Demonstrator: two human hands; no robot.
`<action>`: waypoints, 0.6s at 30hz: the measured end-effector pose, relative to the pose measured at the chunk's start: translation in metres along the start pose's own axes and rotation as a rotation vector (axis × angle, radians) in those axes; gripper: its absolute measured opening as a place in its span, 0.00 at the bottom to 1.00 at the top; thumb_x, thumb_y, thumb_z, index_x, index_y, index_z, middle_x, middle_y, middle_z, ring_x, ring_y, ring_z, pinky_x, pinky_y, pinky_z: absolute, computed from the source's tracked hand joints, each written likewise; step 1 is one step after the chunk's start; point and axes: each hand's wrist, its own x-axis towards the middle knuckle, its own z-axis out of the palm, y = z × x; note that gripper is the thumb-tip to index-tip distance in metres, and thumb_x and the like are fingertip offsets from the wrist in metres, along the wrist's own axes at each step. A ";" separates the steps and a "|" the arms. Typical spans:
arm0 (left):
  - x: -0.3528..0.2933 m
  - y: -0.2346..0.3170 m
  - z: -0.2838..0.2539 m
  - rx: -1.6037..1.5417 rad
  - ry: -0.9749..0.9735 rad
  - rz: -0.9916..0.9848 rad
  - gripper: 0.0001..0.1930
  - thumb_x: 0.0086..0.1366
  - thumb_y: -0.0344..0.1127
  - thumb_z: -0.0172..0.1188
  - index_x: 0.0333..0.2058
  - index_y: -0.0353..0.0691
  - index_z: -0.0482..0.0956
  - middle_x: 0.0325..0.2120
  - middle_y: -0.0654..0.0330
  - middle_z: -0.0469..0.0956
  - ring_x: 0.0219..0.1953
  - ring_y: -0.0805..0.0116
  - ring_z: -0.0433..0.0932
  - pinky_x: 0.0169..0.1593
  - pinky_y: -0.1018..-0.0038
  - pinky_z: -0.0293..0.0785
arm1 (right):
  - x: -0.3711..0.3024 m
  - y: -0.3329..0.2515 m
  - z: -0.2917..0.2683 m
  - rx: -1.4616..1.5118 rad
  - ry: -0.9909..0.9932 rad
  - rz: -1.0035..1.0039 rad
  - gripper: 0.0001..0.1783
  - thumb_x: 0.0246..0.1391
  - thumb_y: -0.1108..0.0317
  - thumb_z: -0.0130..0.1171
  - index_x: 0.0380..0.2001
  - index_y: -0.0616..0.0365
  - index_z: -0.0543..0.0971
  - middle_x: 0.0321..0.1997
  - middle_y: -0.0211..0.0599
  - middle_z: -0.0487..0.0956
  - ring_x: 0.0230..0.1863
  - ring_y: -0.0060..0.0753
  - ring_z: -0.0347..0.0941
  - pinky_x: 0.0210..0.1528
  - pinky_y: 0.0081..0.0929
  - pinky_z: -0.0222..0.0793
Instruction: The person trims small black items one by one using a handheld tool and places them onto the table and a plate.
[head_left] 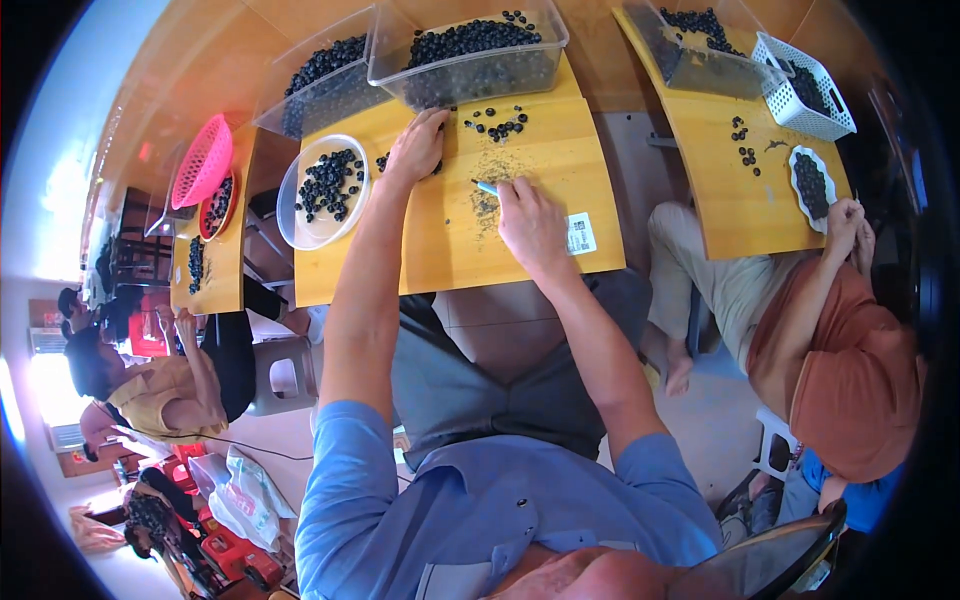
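Observation:
My left hand rests palm down on the wooden table, its fingers together and bent over the surface. Small black round parts lie beside it, and whatever is under the fingers is hidden. To its left stands a round clear tub with many black parts inside. My right hand is closed around a slim light-blue pen-like tool, its dark tip pointing left above scattered dark shavings. Several loose black parts sit farther back, beyond the tool.
Two clear bins of black parts stand at the table's far edge. A white label card lies by my right wrist. At the right table, a person works beside a white basket; another person sits at the left table with a pink basket.

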 end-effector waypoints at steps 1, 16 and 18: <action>-0.001 0.001 0.000 -0.003 -0.001 0.000 0.20 0.69 0.27 0.51 0.57 0.40 0.80 0.61 0.51 0.77 0.65 0.48 0.74 0.68 0.60 0.69 | 0.000 0.000 0.000 0.010 0.006 0.001 0.07 0.54 0.73 0.60 0.37 0.59 0.79 0.35 0.40 0.77 0.35 0.41 0.83 0.35 0.39 0.82; -0.066 0.005 -0.009 0.081 0.109 0.145 0.12 0.70 0.32 0.59 0.49 0.43 0.84 0.54 0.58 0.82 0.60 0.56 0.77 0.65 0.58 0.71 | 0.000 -0.004 -0.003 0.037 -0.022 0.053 0.08 0.54 0.73 0.62 0.39 0.56 0.81 0.36 0.40 0.77 0.35 0.49 0.82 0.36 0.47 0.81; -0.075 0.004 -0.011 0.064 0.225 0.185 0.12 0.69 0.32 0.61 0.50 0.42 0.84 0.54 0.57 0.81 0.60 0.54 0.77 0.65 0.57 0.70 | 0.000 -0.003 -0.001 0.022 -0.014 0.050 0.07 0.55 0.72 0.63 0.39 0.56 0.81 0.36 0.40 0.77 0.35 0.49 0.82 0.36 0.46 0.80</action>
